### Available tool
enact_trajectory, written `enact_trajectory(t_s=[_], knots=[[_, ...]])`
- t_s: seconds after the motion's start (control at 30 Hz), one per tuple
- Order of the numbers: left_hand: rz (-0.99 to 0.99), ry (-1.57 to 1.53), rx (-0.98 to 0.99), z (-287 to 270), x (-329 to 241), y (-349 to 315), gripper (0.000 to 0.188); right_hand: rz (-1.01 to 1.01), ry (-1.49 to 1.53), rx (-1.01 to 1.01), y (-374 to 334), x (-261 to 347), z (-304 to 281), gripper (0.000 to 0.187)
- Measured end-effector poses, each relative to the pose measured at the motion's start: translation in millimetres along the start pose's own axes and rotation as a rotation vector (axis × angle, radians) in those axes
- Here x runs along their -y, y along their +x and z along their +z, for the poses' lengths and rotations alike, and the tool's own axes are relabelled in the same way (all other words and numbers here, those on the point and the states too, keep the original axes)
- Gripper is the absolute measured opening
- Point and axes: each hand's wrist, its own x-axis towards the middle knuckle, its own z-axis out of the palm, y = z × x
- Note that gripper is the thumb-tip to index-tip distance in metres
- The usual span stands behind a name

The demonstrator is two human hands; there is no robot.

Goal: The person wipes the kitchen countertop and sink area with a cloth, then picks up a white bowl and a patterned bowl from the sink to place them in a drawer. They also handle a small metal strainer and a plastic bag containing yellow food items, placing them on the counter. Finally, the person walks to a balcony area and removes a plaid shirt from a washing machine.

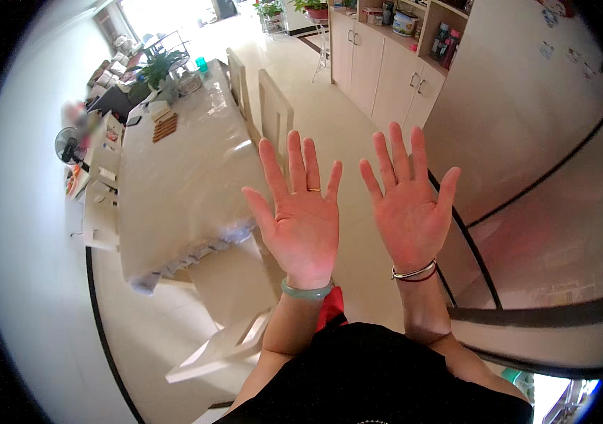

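Both my hands are raised in front of me, palms turned toward me and holding nothing. My left hand (301, 226) is open with its fingers spread; it wears a gold ring (314, 189) and a pale green bangle (306, 290) at the wrist. Level with it, my right hand (413, 212) is also open, fingers stretched upward and thumb out to the right. Around that wrist sit a silver bangle (414, 271) and a dark red cord. The two hands are apart and touch nothing.
A dining table (181, 205) under a clear-edged cloth stands to the left, with white chairs (273, 106) beside it. A brown slatted mat (164, 128) and a plant (160, 69) rest on it. Right are a glossy refrigerator (527, 92) and a pale cabinet (379, 67). A fan (70, 146) stands far left.
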Motion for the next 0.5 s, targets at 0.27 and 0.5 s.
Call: enact_trajectory(t_s=[0.27,0.5], knots=[[0.064,-0.053,0.044,-59,56,186,0.064,0.067,0.063,0.043,193,10,-79,0.075],[0.086,-0.064,-0.029,-100,107,371,0.061,0.099,0.096,0.029,381,16,-144,0.074]])
